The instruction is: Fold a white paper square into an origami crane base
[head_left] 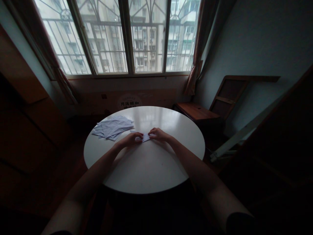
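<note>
We rest both forearms across the near half of the round white table, and our hands meet a little beyond its middle. Between them lies the slip, a small pale piece of paper flat on the tabletop, with only its middle strip showing between our fingers. Our left hand covers the slip's left end, fingers bent and bunched close together, tips down on the paper. Our right hand does the same on the right end, knuckles raised and fingers curled in narrow, so both hands hold the slip against the table; whether we pinch an edge or only press it flat, we cannot tell in this dim light. The two hands are just apart, not touching each other. To the far left of our left hand, near the table's edge, sits the pile of loose sheets, fanned untidily and overlapping, close to the slip but apart from it. Beyond the table a box with printed characters stands under the barred window. A curtain hangs at the right of the window, and below it, right of the table, stands a wooden bench.
</note>
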The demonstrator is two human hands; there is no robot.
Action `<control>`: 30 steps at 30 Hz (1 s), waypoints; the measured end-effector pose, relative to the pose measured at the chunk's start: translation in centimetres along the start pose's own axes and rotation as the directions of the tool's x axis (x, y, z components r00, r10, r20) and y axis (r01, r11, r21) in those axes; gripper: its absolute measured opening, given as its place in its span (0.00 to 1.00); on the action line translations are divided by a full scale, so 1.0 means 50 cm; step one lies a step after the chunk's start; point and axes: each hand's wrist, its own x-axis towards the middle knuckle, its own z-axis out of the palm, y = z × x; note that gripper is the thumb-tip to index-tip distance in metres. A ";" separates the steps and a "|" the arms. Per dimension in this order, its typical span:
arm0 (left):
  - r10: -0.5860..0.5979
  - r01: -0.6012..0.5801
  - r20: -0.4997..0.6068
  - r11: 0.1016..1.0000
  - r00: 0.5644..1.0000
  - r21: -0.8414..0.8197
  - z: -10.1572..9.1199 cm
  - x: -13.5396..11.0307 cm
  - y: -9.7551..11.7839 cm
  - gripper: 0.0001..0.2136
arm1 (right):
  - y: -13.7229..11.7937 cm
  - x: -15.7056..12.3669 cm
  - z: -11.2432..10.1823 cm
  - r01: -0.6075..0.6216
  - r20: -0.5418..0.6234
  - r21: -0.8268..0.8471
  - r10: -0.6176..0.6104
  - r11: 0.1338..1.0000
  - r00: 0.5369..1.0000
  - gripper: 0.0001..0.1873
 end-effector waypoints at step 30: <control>0.003 -0.004 -0.108 1.000 0.994 -0.015 -0.008 0.004 0.042 0.09 | -0.020 0.005 0.015 -0.007 -0.017 0.445 0.016 0.896 1.000 0.13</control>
